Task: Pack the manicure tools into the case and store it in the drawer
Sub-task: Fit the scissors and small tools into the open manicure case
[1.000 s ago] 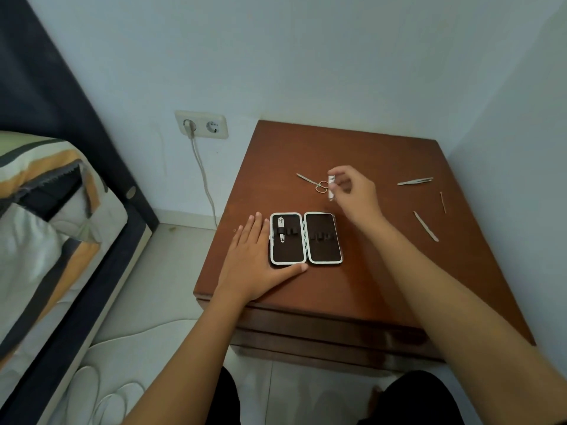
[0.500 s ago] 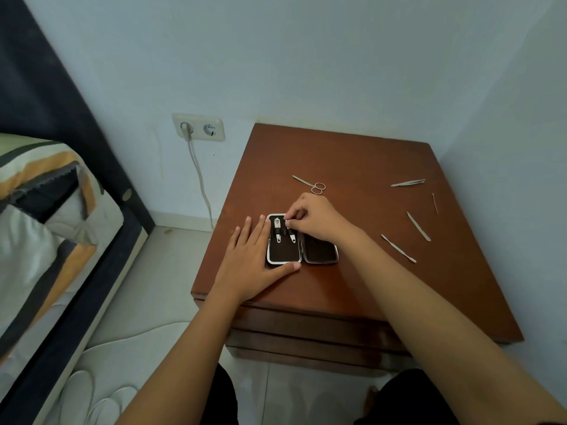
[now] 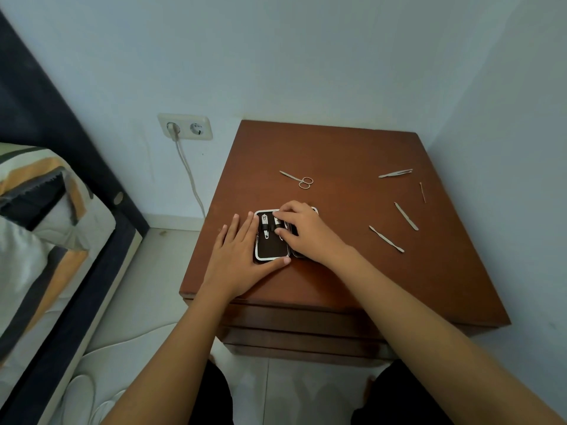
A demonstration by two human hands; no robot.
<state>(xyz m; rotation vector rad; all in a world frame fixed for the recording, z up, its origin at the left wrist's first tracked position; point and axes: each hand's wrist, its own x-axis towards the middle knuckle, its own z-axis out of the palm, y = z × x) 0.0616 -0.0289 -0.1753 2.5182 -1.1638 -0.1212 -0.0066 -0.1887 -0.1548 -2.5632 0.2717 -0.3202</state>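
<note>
my left hand (image 3: 237, 256) lies flat and open on the nightstand (image 3: 337, 142), fingers along the left edge of the open case (image 3: 271, 248), thumb under its near edge, gripping nothing. my right hand (image 3: 302, 230) is curled over the case's right half, fingertips pinching a small clipper (image 3: 278, 224) in the left half, beside another clipper (image 3: 265, 227) already strapped in. scissors (image 3: 299, 179) lie behind the case; tweezers (image 3: 395, 173), two files (image 3: 386, 239) and a thin stick (image 3: 422, 192) lie well right.
</note>
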